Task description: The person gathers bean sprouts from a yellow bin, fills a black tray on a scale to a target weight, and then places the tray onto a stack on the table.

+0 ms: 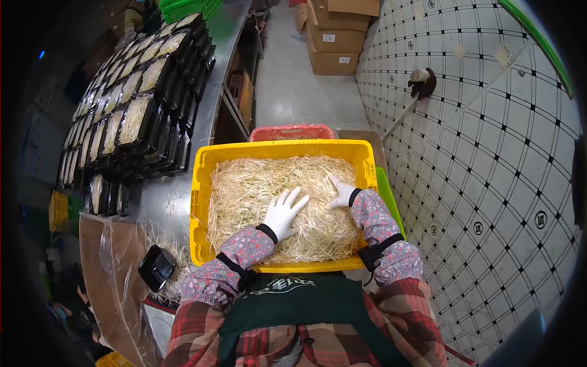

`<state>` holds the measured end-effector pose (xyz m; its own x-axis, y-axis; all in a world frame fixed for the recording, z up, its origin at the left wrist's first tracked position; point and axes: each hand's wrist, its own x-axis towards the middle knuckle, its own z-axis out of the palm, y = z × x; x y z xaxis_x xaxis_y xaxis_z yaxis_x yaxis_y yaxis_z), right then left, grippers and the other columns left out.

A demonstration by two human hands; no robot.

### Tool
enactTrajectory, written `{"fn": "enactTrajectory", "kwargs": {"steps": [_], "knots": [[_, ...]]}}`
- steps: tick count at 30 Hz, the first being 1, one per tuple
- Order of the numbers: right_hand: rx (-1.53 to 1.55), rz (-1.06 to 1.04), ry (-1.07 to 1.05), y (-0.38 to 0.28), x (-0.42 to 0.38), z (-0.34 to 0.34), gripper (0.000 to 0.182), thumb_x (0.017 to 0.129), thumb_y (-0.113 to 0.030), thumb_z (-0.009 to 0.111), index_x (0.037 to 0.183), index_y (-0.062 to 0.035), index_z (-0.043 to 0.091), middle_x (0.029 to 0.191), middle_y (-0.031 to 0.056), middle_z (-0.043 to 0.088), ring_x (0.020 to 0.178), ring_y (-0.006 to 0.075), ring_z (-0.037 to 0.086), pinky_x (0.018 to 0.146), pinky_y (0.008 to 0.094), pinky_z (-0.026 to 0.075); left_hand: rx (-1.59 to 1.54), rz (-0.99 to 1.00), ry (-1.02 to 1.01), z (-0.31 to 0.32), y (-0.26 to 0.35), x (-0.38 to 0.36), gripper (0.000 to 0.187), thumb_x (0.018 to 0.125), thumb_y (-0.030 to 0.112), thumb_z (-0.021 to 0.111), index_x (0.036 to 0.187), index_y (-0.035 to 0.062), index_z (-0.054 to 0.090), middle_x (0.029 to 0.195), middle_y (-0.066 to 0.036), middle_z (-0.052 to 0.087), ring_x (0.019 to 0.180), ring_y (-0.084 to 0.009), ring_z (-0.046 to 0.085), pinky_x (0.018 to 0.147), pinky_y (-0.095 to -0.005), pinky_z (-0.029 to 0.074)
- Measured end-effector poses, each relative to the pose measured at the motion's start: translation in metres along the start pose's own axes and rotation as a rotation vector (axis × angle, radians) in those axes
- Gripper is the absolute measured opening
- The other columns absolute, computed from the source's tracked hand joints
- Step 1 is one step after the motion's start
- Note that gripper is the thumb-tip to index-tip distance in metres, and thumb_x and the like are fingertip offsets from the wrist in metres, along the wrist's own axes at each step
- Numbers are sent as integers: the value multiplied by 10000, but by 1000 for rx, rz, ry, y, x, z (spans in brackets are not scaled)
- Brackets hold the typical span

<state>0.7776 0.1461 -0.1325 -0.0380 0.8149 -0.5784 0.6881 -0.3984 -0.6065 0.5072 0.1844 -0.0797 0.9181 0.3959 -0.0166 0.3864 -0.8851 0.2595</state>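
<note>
A yellow crate [281,148] stands in front of me, filled with a thick, uneven layer of pale bean sprouts [251,183]. My left hand [283,215], in a white glove, lies on the sprouts near the middle with its fingers spread. To its right, my right hand [342,193], gloved the same way, rests on the sprouts by the crate's right side. Its fingers are apart and some tips are partly hidden. Neither hand is closed on anything. An upright black plastic tray [156,268] sits left of the crate among scattered sprouts.
Black trays of wrapped sprouts [134,119] are piled high on the steel table [162,205] at left. A red crate [292,131] is behind the yellow one. Cardboard boxes [333,46] stand farther back, beside a tiled wall [465,147]. Other people are partly visible at left.
</note>
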Motion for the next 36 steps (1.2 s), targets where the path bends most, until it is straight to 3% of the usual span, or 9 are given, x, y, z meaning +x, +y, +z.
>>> {"fn": "enactTrajectory", "kwargs": {"steps": [2, 7, 12, 20, 25, 26, 27, 31, 36], "knots": [[35, -125, 34, 0, -8, -13, 1192, 621, -348, 838, 1489, 2, 102, 1419, 281, 385, 1313, 339, 412, 1098, 344, 311, -104, -113, -41, -10, -3, -14, 967, 631, 162, 783, 1462, 199, 292, 1503, -155, 255, 1340, -408, 306, 1056, -532, 309], [159, -18, 356, -9, 14, -17, 1161, 639, -562, 783, 1449, 57, 227, 1435, 273, 366, 1342, 329, 376, 1112, 353, 296, -446, -229, 128, -21, -23, -44, 732, 714, 168, 726, 1385, 124, 436, 1436, -171, 390, 1338, -352, 352, 1111, -411, 302], [-151, -97, 136, -68, -22, 24, 1231, 591, -658, 761, 1454, 38, 227, 1408, 290, 387, 1323, 366, 386, 1114, 375, 285, -537, -432, 485, -66, -46, -109, 488, 800, 81, 670, 1273, 56, 555, 1323, -155, 529, 1262, -281, 473, 1070, -352, 357], [-615, -100, 294, -116, -78, 102, 1402, 484, -657, 808, 1497, -44, 58, 1490, 300, 188, 1394, 462, 158, 1064, 647, 192, -755, -897, 1051, -46, -88, -242, 438, 849, 44, 636, 1278, 28, 548, 1253, -100, 573, 1144, -181, 548, 975, -304, 429], [-367, -318, 488, -88, -42, 82, 1171, 494, -240, 851, 1457, -11, 225, 1248, 250, 524, 1133, 383, 525, 972, 406, 430, -189, -1004, 1098, -50, -77, -273, 453, 796, 65, 669, 1234, 25, 564, 1266, -155, 551, 1213, -283, 498, 1056, -366, 364], [-333, -174, 398, -85, -35, 69, 1165, 499, -213, 848, 1456, 3, 220, 1236, 248, 544, 1093, 376, 562, 954, 396, 453, -85, -1006, 1154, -46, -79, -286, 458, 793, 57, 674, 1238, 36, 565, 1295, -144, 542, 1239, -268, 484, 1070, -359, 349], [-272, -347, 500, -61, -20, 62, 1195, 489, -225, 867, 1451, 20, 202, 1239, 256, 542, 1132, 399, 535, 979, 411, 435, -4, -1065, 1204, -42, -82, -299, 464, 782, 52, 681, 1232, 43, 568, 1313, -139, 522, 1239, -271, 479, 1067, -365, 353], [-260, -104, 323, -31, 10, 20, 1318, 457, -284, 914, 1476, 8, 131, 1417, 265, 365, 1316, 373, 367, 1097, 390, 315, 335, -1417, 1318, -29, -87, -365, 593, 744, 83, 715, 1298, 58, 503, 1385, -156, 428, 1311, -332, 358, 1116, -421, 267], [-201, -119, 242, -26, 32, 38, 1429, 401, -335, 947, 1489, -7, 81, 1494, 275, 221, 1396, 338, 245, 1147, 380, 227, 55, -1893, 1457, 20, -123, -436, 806, 735, 343, 751, 1378, 19, 387, 1413, -240, 363, 1337, -389, 297, 1114, -467, 250]]}}
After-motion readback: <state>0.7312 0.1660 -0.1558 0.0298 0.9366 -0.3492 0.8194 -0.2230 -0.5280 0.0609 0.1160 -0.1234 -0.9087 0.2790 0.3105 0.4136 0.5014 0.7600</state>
